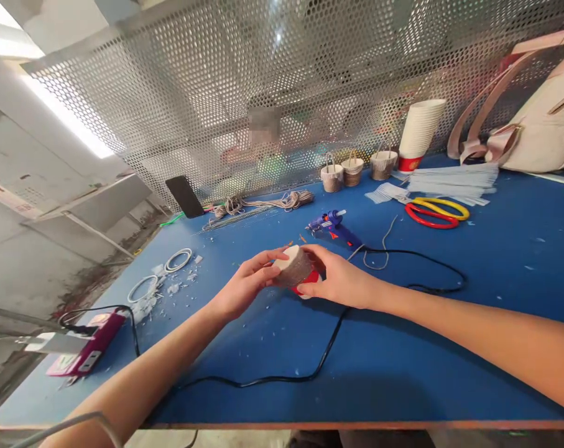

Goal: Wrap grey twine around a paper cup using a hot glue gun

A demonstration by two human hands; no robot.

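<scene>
Between my two hands is a paper cup (295,269) wrapped in brown cord, tilted on its side just above the blue table. Its pale end faces up and left, and a red part shows at its lower right. My left hand (249,283) grips the wrapped side with thumb and fingers. Around the red end my right hand (340,277) is closed, its thumb on the red part. Behind my right hand lies a blue glue gun (335,229) with a black cable. A loose piece of grey cord (379,264) rests beside it.
Several cord-wrapped cups (332,180) stand near the perforated metal panel (193,93), beside stacked paper cups (419,134). Right lie white strips (454,182), red-and-yellow-handled scissors (438,213) and a bag (543,118). Left are a phone (184,196), cord bundles (263,202), white rings (178,260) and a power strip (90,348).
</scene>
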